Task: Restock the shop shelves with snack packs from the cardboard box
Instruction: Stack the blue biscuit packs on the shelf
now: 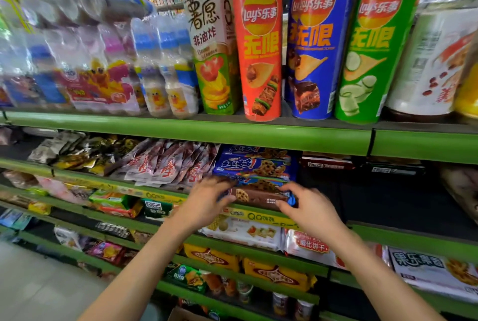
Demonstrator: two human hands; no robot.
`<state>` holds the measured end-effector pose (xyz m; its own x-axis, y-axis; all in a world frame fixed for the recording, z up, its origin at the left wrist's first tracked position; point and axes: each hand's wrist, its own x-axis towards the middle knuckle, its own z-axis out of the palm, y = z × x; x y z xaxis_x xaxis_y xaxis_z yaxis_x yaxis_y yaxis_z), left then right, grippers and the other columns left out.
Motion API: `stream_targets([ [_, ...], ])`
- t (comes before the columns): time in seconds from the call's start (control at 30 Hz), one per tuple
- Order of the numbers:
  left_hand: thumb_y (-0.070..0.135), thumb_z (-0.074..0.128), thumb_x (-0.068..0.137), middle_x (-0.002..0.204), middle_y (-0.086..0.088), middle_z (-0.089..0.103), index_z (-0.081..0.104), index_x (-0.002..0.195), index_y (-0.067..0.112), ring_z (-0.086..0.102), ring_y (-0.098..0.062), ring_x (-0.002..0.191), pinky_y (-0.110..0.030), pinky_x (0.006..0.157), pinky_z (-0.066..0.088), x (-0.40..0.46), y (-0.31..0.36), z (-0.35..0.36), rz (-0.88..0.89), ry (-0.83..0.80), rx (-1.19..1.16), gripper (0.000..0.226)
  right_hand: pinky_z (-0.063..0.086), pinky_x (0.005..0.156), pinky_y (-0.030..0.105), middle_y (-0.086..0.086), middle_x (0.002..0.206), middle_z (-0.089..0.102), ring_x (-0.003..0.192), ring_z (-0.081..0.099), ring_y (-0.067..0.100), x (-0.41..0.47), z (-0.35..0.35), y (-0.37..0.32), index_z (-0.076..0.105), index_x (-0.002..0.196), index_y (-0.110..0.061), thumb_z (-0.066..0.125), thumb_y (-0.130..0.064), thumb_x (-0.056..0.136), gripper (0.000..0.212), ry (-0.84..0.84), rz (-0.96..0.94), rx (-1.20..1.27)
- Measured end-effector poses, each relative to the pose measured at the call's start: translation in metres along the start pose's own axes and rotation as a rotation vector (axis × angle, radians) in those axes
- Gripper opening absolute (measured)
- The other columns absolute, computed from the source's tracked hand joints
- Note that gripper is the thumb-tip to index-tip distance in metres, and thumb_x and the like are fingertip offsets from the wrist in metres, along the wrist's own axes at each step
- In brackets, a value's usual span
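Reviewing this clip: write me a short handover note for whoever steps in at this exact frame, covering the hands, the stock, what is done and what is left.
Left hand: fingers curled on the left end of the brown chocolate-chip cookie pack.
Right hand: gripping the same pack's right end.
The pack sits at the front edge of the second green shelf, below the stack of blue cookie packs.
The dark shelf space to the right looks unfilled.
Done: the pack has reached its shelf. Left: seat it, let go, fetch more. The cardboard box is barely visible at the bottom edge; its contents cannot be seen.
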<state>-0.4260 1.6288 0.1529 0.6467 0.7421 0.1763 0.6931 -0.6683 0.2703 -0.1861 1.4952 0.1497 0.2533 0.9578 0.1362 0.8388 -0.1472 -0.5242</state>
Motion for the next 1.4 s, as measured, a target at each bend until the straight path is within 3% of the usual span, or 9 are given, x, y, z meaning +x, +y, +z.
stream_targets([
  [0.17, 0.023, 0.054, 0.103, 0.148, -0.004, 0.055, 0.055, 0.145, 0.025, 0.046, -0.028, 0.138, -0.042, 0.115, 0.035, 0.013, -0.005, 0.006, 0.106, 0.015, 0.035, 0.042, 0.036, 0.069, 0.031, -0.018, 0.073, 0.046, 0.083, 0.055, 0.016, 0.003, 0.006, 0.001, 0.048, 0.115, -0.039, 0.060, -0.050, 0.094, 0.027, 0.028, -0.006, -0.038],
  [0.3, 0.016, 0.047, 0.103, 0.156, -0.006, 0.046, 0.045, 0.152, 0.025, 0.033, -0.027, 0.149, -0.042, 0.125, 0.012, 0.005, -0.004, 0.020, 0.133, 0.061, 0.143, 0.050, 0.037, 0.068, 0.031, -0.020, 0.075, 0.047, 0.080, 0.055, 0.014, -0.002, 0.012, 0.004, 0.050, 0.117, -0.039, 0.059, -0.050, 0.095, 0.025, 0.055, -0.037, -0.035],
  [0.4, 0.034, 0.040, 0.103, 0.159, -0.008, 0.041, 0.042, 0.153, 0.021, 0.028, -0.025, 0.152, -0.038, 0.122, 0.000, -0.005, -0.001, 0.024, 0.103, 0.084, 0.174, 0.052, 0.040, 0.069, 0.029, -0.021, 0.091, 0.055, 0.079, 0.056, 0.005, -0.006, 0.008, 0.009, 0.055, 0.121, -0.043, 0.053, -0.055, 0.096, 0.028, 0.009, -0.063, -0.024],
  [0.6, 0.056, 0.018, 0.101, 0.168, -0.004, 0.022, 0.028, 0.157, 0.034, 0.012, -0.026, 0.156, -0.049, 0.125, 0.005, 0.014, 0.032, 0.028, 0.080, 0.026, 0.108, 0.061, 0.044, 0.092, 0.035, -0.002, 0.124, 0.062, 0.123, 0.053, 0.023, -0.006, 0.002, 0.006, 0.062, 0.135, -0.029, 0.047, -0.040, 0.104, 0.036, 0.093, 0.011, 0.058],
  [0.7, 0.050, 0.018, 0.105, 0.168, -0.005, 0.022, 0.028, 0.157, 0.033, 0.012, -0.027, 0.156, -0.049, 0.125, 0.006, 0.026, 0.036, 0.032, 0.051, -0.037, 0.120, 0.056, 0.042, 0.098, 0.031, 0.004, 0.136, 0.059, 0.125, 0.055, 0.022, -0.003, 0.011, -0.004, 0.057, 0.142, -0.022, 0.043, -0.029, 0.107, 0.038, 0.035, 0.025, 0.104],
  [0.83, 0.050, 0.012, 0.100, 0.166, -0.003, 0.029, 0.030, 0.157, 0.033, 0.019, -0.026, 0.154, -0.049, 0.125, 0.012, 0.022, 0.026, 0.032, 0.014, -0.026, 0.135, 0.062, 0.037, 0.106, 0.029, 0.001, 0.148, 0.052, 0.136, 0.047, 0.020, -0.006, 0.005, 0.000, 0.048, 0.149, -0.030, 0.039, -0.027, 0.109, 0.041, -0.031, 0.059, 0.125],
  [1.0, 0.043, 0.021, 0.107, 0.167, -0.002, 0.026, 0.032, 0.157, 0.030, 0.018, -0.025, 0.154, -0.048, 0.125, 0.012, 0.020, 0.024, 0.028, 0.006, -0.030, 0.098, 0.052, 0.047, 0.092, 0.036, 0.009, 0.136, 0.059, 0.114, 0.058, 0.023, -0.011, 0.005, 0.006, 0.043, 0.151, -0.033, 0.046, -0.021, 0.105, 0.047, 0.015, 0.097, 0.036],
  [1.2, 0.035, 0.041, 0.104, 0.154, -0.008, 0.046, 0.050, 0.147, 0.021, 0.032, -0.030, 0.146, -0.049, 0.124, 0.019, -0.028, 0.030, 0.023, 0.040, 0.059, 0.003, 0.047, 0.038, 0.108, 0.039, 0.009, 0.135, 0.060, 0.127, 0.047, 0.027, -0.044, 0.026, -0.019, 0.068, 0.126, -0.008, 0.061, -0.001, 0.093, 0.035, 0.343, -0.073, 0.068],
  [1.4, 0.025, 0.052, 0.098, 0.138, -0.005, 0.058, 0.065, 0.132, 0.016, 0.046, -0.027, 0.134, -0.047, 0.112, 0.038, -0.107, -0.003, 0.057, -0.183, 0.016, -0.326, 0.038, 0.034, 0.104, 0.031, 0.001, 0.129, 0.062, 0.124, 0.046, 0.015, -0.079, 0.080, -0.053, 0.071, 0.121, -0.012, 0.055, -0.011, 0.095, 0.030, 0.101, -0.237, 0.055],
])
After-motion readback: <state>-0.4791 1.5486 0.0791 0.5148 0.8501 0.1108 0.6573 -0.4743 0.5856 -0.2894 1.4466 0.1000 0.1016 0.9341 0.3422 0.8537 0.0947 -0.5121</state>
